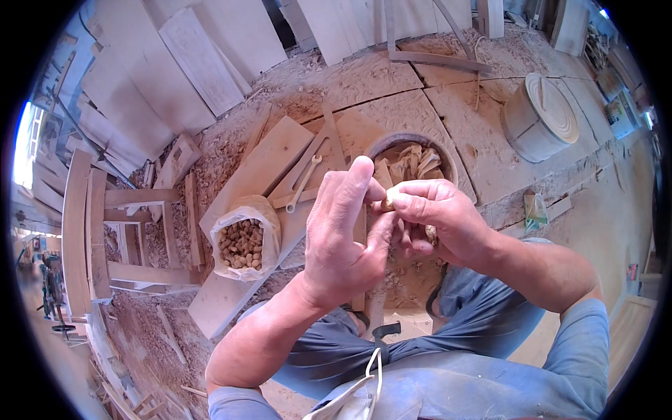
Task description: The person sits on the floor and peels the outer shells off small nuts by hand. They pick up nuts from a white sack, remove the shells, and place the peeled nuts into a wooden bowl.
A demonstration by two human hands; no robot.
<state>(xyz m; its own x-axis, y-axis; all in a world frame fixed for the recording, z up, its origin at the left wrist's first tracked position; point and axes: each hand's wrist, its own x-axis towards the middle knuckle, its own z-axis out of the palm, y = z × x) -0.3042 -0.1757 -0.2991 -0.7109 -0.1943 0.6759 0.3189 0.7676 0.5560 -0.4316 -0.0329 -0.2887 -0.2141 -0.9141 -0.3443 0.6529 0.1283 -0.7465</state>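
Note:
In front of my chest, both hands meet on a small brown nut in its shell (388,204). Thumb and forefinger of my right hand (437,213) pinch it, while the lower fingers curl in, with something pale brown partly showing beneath them. My left hand (346,241) touches the nut from the other side with its thumb and a bent finger; other fingers point upward. Left of my hands, an open whitish bag (273,218) full of similar nuts (241,244) rests on a board. Just beyond my hands, a round bucket (453,157) contains crumpled brownish material.
A double-ended wrench (305,183) lies on wooden boards (269,157). A wooden chair frame (98,224) is at left. A lidded drum (542,122) stands at far right. Panels (189,63) lean along the back; sawdust and offcuts cover the floor.

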